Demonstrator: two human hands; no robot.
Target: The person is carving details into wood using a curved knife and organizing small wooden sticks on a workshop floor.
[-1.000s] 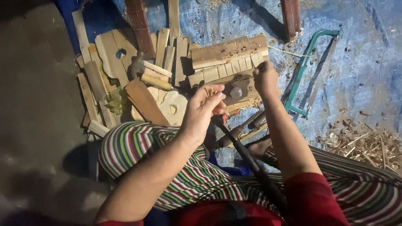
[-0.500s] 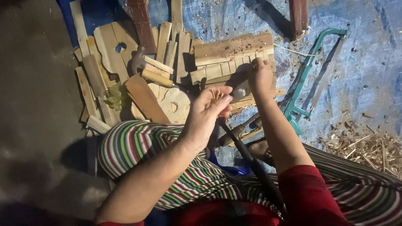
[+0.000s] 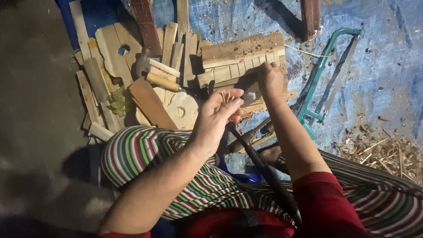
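Left hand point(image 3: 216, 121), cupped around a small clutch of thin nails point(image 3: 227, 96); right hand point(image 3: 269, 80), pressed onto a wooden slat panel point(image 3: 241, 59).

Since a second ago the left hand has lifted slightly and its fingers have opened, baring the nails, so the fastening work is at the picking stage. The right hand's grip cannot be told (knuckles hide it). Panel lies mid-tarp point(image 3: 383, 75). Count: one green hacksaw point(image 3: 324, 77) toward the tarp's right edge; one hammer point(image 3: 154, 75); loose offcuts, more than ten.
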